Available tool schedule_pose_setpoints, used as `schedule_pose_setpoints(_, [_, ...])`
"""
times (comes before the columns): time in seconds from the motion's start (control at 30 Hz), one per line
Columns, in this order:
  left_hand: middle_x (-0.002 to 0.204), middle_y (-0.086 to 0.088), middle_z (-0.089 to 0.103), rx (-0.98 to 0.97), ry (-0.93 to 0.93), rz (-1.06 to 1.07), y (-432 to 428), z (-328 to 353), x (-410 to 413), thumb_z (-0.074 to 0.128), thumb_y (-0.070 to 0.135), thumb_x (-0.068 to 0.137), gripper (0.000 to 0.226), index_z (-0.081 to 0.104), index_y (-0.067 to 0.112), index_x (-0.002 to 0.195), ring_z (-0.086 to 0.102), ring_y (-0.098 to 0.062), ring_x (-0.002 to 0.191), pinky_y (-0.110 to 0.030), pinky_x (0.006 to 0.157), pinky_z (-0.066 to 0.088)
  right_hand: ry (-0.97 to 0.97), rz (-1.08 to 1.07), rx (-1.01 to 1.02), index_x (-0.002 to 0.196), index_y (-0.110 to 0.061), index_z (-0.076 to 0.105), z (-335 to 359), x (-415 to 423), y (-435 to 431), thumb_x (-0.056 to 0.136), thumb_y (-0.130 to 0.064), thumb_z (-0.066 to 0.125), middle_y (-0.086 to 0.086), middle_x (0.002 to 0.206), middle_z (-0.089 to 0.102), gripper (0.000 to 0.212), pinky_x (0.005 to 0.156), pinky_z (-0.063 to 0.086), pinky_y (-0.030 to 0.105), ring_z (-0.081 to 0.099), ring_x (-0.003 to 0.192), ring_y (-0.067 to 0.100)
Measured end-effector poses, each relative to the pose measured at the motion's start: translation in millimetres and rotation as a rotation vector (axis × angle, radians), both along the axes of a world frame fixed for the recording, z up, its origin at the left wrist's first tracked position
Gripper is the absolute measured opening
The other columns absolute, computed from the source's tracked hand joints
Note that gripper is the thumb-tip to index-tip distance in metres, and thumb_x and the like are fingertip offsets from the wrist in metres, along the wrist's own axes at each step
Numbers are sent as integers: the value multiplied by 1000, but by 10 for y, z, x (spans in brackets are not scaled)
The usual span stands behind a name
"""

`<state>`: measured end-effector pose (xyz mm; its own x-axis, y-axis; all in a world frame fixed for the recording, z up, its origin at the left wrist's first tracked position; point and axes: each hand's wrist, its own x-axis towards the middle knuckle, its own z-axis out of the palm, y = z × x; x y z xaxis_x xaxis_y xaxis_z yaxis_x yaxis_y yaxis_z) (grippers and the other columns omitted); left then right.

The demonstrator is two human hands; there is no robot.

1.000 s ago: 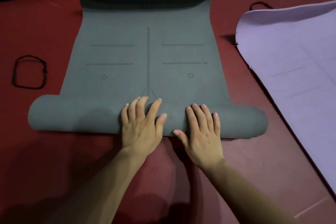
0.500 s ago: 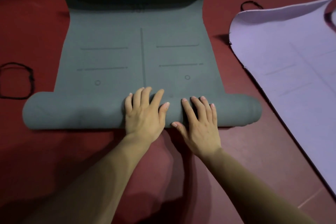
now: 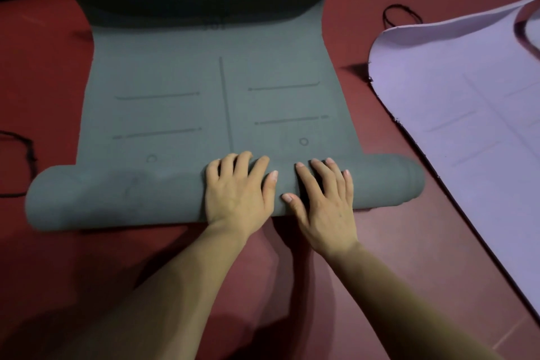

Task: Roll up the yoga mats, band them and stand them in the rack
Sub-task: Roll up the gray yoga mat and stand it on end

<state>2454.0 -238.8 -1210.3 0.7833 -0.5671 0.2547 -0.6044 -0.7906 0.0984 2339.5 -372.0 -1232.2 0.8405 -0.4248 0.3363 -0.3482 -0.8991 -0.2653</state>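
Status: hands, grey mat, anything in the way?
Flat on the roll: left hand, right hand. Partly rolled: grey mat. Nothing on its unrolled stretch; purple mat lies apart.

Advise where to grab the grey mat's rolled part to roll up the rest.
Probably the roll, mid-length, from the near side, palms over the top, where left hand and right hand press. It is a long cylinder lying crosswise; its right end shows stepped layers, so wider-spread hands may help.

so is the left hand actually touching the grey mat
Touching. The head view shows the left hand lying flat on the rolled part of the grey mat, with its fingers spread over the roll.
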Motion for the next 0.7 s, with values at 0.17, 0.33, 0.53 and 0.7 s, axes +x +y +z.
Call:
schedule_pose_setpoints(0.17, [116, -6, 67, 34, 72, -5, -45, -7, 126, 38, 49, 97, 44, 69, 26, 118, 59, -31, 102, -47, 93, 37, 78, -25, -5, 141, -21, 59, 43, 133, -46, 99, -59, 44, 8, 142, 55, 58, 122, 15, 47, 40, 142, 32])
schedule_pose_setpoints(0.33, [115, -6, 66, 50, 146, -5, -98, 58, 192, 39, 50, 95, 43, 69, 28, 115, 59, -30, 103, -48, 94, 37, 196, 26, 27, 144, -21, 56, 208, 172, -133, 98, -62, 42, 8, 142, 54, 63, 122, 13, 45, 41, 143, 33])
schedule_pose_setpoints(0.53, [107, -3, 68, 21, 119, 2, -160, 24, 301, 39, 47, 96, 42, 70, 23, 111, 63, -30, 96, -48, 91, 40, 141, 75, -68, 141, -18, 61, 166, 284, -250, 99, -67, 40, 8, 137, 59, 67, 119, 28, 49, 50, 136, 33])
schedule_pose_setpoints(0.7, [117, -7, 66, -129, 63, -28, -191, 34, 365, 43, 41, 96, 44, 65, 18, 127, 63, -29, 99, -43, 85, 45, 107, 88, -94, 137, -18, 63, 156, 392, -329, 100, -67, 36, 8, 132, 62, 67, 117, 32, 49, 54, 130, 34])
